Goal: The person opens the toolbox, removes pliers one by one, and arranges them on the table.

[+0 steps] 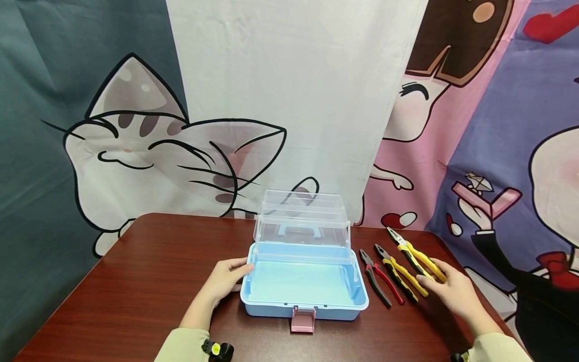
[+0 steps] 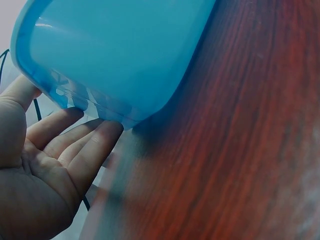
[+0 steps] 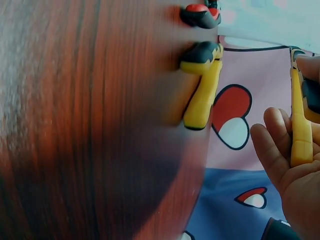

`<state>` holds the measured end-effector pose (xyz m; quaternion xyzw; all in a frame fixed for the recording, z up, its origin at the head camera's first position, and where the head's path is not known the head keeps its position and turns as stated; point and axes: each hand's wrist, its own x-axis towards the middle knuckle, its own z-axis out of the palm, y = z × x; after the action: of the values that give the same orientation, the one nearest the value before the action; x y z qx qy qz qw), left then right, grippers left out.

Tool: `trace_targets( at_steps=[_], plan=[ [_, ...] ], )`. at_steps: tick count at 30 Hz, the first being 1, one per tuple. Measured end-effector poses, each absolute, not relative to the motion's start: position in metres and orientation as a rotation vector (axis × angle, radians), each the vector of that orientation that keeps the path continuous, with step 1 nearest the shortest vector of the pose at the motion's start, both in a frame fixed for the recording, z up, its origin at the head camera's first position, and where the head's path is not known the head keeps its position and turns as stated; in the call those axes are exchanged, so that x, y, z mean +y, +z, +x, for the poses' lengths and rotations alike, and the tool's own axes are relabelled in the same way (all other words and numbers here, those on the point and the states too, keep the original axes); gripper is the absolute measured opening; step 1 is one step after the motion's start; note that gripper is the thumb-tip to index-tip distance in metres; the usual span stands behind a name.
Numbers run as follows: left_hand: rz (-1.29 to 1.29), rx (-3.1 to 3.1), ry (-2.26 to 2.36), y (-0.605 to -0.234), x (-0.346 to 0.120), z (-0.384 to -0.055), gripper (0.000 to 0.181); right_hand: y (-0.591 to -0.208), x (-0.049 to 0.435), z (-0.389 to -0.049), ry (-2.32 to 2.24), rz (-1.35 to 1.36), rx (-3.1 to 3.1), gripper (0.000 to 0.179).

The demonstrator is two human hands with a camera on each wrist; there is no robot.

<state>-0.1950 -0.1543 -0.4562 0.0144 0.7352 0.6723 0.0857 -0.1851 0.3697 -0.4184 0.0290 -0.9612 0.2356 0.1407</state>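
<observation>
A light-blue toolbox [image 1: 298, 284] with a raised clear lid [image 1: 303, 206] stands on the table. My left hand [image 1: 221, 280] holds its left side, thumb on the rim and fingertips against the outer wall in the left wrist view. In my right hand [image 1: 454, 291] is a pair of yellow-and-black pliers [image 1: 402, 244], gripped by the handles and raised above the tabletop, jaws pointing away. Nearest to them lies a second pair of yellow-and-black pliers [image 3: 204, 95]. Beside that are red-and-black pliers [image 1: 371, 262], closer to the box.
The brown wooden table [image 1: 135, 281] has rounded far corners. A pink latch [image 1: 303, 320] hangs open from the box's front. Close behind the table hangs a printed cartoon curtain [image 1: 298, 100].
</observation>
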Motion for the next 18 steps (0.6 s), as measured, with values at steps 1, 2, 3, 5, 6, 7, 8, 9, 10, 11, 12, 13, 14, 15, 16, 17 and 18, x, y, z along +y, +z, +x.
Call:
trace_targets(
  at_steps=[1,2,3,5,6,7,8,9,10,11,12,13,14,15,16,17,18],
  plan=[
    [0.043,2.19,2.005,-0.456,-0.154,-0.195,0.054,-0.419,0.371,-0.186,0.673,0.08,-2.78,0.063],
    [0.046,2.189,2.004,-0.456,-0.155,-0.195,0.054,-0.42,0.373,-0.187,0.664,0.078,-2.783,0.063],
    [0.045,2.187,2.006,-0.456,-0.155,-0.195,0.054,-0.421,0.374,-0.188,0.657,0.074,-2.783,0.063],
    [0.043,2.185,2.006,-0.456,-0.155,-0.195,0.054,-0.422,0.377,-0.19,0.649,0.066,-2.787,0.063],
    [0.043,2.185,2.005,-0.456,-0.155,-0.195,0.055,-0.423,0.378,-0.191,0.646,0.063,-2.789,0.063],
    [0.039,2.184,2.006,-0.456,-0.155,-0.195,0.055,-0.423,0.379,-0.192,0.648,0.059,-2.792,0.063],
    [0.039,2.184,2.004,-0.456,-0.155,-0.195,0.055,-0.424,0.38,-0.192,0.653,0.056,-2.796,0.063],
    [0.035,2.187,2.005,-0.456,-0.155,-0.195,0.056,-0.424,0.381,-0.193,0.657,0.052,-2.802,0.063],
    [0.037,2.189,2.002,-0.457,-0.156,-0.195,0.056,-0.424,0.382,-0.194,0.665,0.05,-2.807,0.064],
    [0.033,2.19,2.003,-0.457,-0.156,-0.195,0.056,-0.425,0.382,-0.194,0.67,0.049,-2.814,0.065],
    [0.032,2.192,2.003,-0.457,-0.156,-0.196,0.056,-0.425,0.383,-0.195,0.675,0.049,-2.821,0.065],
    [0.03,2.195,2.002,-0.457,-0.156,-0.196,0.056,-0.425,0.384,-0.195,0.68,0.049,-2.83,0.066],
    [0.03,2.199,2.0,-0.458,-0.155,-0.196,0.056,-0.425,0.384,-0.196,0.684,0.048,-2.839,0.066],
    [0.029,2.201,1.998,-0.458,-0.155,-0.196,0.056,-0.426,0.385,-0.197,0.687,0.047,-2.847,0.067],
    [0.031,2.202,1.995,-0.458,-0.155,-0.196,0.056,-0.426,0.386,-0.198,0.686,0.046,-2.853,0.067],
    [0.028,2.204,1.994,-0.458,-0.155,-0.196,0.056,-0.426,0.386,-0.199,0.686,0.044,-2.86,0.067],
    [0.03,2.207,1.992,-0.457,-0.155,-0.195,0.056,-0.427,0.387,-0.2,0.684,0.04,-2.865,0.067]
  ],
)
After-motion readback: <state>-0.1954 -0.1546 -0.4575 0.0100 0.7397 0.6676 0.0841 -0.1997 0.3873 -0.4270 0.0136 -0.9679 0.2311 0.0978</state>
